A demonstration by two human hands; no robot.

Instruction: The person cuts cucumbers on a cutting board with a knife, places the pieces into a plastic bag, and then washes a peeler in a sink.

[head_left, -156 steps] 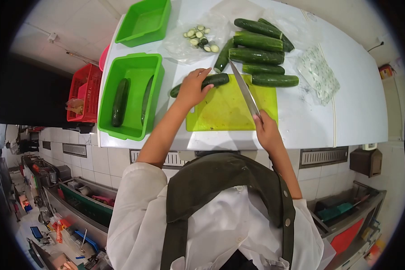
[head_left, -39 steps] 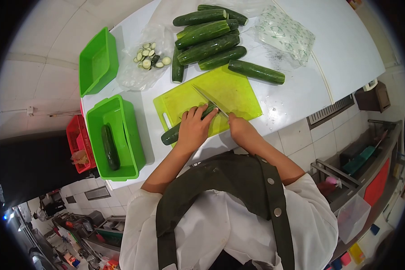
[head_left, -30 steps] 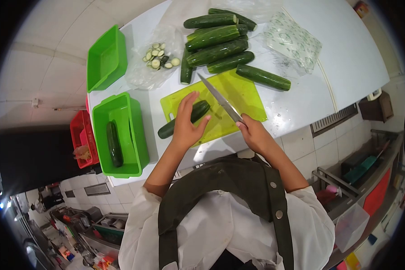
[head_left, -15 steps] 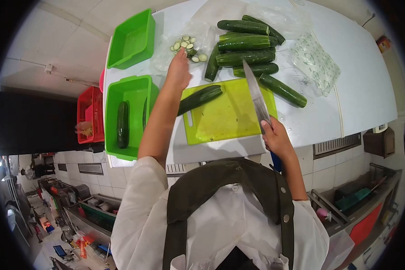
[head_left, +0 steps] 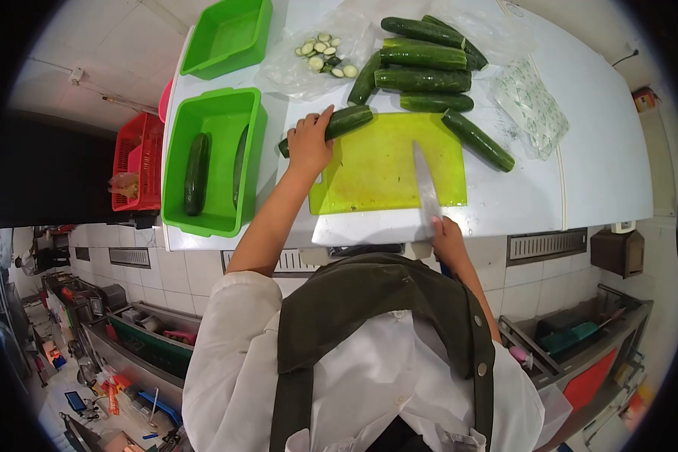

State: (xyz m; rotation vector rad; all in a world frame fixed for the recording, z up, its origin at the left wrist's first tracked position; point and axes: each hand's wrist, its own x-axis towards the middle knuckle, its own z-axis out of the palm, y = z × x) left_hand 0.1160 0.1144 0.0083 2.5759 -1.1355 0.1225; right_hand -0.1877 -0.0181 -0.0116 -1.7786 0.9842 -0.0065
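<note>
My left hand (head_left: 309, 141) is closed over a dark green cucumber (head_left: 351, 119), which lies at a slant across the upper left corner of the yellow-green cutting board (head_left: 380, 169). One end of the cucumber sticks out past my hand on the left, off the board. In my right hand (head_left: 447, 239), at the board's near right edge, is a kitchen knife (head_left: 425, 179), its blade pointing away from me over the board. Beyond the board lies a pile of cucumbers (head_left: 423, 80). A single cucumber (head_left: 477, 140) rests at the board's right corner.
Cut cucumber ends (head_left: 325, 53) sit on a clear plastic bag (head_left: 286, 71). On the left stand two green bins, the nearer bin (head_left: 175, 162) holding two cucumbers and the farther bin (head_left: 222, 62) behind it. A patterned plastic packet (head_left: 531, 109) lies at the right. A red basket (head_left: 149, 177) stands beyond the table's left edge.
My left hand has come back from the cut ends on the bag and closed on the cucumber. The knife in my right hand has dropped lower and nearer to me.
</note>
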